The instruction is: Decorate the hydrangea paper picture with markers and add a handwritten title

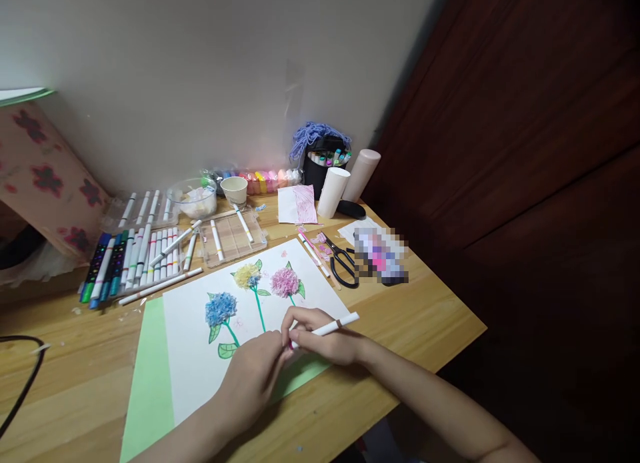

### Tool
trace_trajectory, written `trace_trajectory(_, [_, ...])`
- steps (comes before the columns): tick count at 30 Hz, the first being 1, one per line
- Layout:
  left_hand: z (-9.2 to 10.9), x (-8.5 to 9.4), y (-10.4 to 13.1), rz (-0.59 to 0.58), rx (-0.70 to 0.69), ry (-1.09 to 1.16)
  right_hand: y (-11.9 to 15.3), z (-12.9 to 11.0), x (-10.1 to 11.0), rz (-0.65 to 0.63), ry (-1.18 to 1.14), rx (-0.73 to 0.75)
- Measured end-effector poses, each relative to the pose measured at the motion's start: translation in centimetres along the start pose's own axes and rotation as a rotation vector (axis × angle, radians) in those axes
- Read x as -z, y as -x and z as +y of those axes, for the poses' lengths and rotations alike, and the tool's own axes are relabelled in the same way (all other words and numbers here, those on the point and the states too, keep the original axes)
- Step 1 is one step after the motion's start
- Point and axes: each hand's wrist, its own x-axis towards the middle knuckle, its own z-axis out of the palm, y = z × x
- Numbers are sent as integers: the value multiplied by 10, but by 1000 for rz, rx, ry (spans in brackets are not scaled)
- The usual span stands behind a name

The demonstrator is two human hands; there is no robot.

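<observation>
- The white marker (345,321) was in the right hand (327,340), above the near part of the white sheet (187,380), its back end sloping up to the right and its other end down by the left hand's fingers.
- The right hand was closed around the marker in a writing grip, thumb and fingers bent over the barrel.
- The left hand (255,363) was curled, its fingertips meeting the right hand's at a small pink spot; whether it gripped anything there, I could not tell.
- On the white sheet stood three textured flower heads: a blue flower (221,309) at the left, a yellow flower (247,275) in the middle with a little blue at its lower right, and a pink flower (285,282) at the right. Green stems and leaves were drawn with them.
- A green sheet (144,380) lay under the white one, showing along its left and near edges.
- Beyond the right edge lay black-handled scissors (338,252), near pink scraps.
- Farther back stood a paper cup (236,198), just beside a clear bowl (201,211) with pale bits in it.
- A clear case (230,240) with two white markers lay before the cup; many more markers (157,256) lay to its left.
- At the back right, blue yarn (320,135) topped a black pen holder (313,174), near a white cylinder (333,193).
- Everything rested on the wooden table (430,316).
</observation>
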Motion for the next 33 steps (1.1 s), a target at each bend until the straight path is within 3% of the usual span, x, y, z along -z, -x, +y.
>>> trace_trajectory(3, [9, 6, 1, -124, 45, 113, 3, -2, 3, -82, 19, 13])
trace_trajectory(9, [31, 22, 7, -331, 324, 510, 5, -12, -1, -205, 40, 76])
trace_trajectory(13, [37, 37, 18, -395, 357, 705, 7, -18, -10, -272, 96, 173])
trace_trajectory(17, [43, 53, 24, -504, 330, 825, 8, -27, -22, -387, 345, 252])
trace_trajectory(21, [40, 57, 29, -605, 345, 954, 10, -33, -27, -495, 424, 335])
trace_trajectory(24, [24, 59, 46, -720, 401, 1249, 20, -41, -13, -475, 312, 463])
trace_trajectory(26, [7, 65, 64, -627, 492, 1360, 30, -49, 2, -297, 216, 499])
trace_trajectory(28, [-11, 75, 79, -336, 538, 1253, 36, -56, 14, -24, 252, 369])
trace_trajectory(30, [-28, 88, 86, -53, 575, 1010, 35, -58, 17, 176, 299, 191])
trace_trajectory(33, [-47, 104, 81, 168, 504, 629, 16, -52, 7, 237, 326, 68])
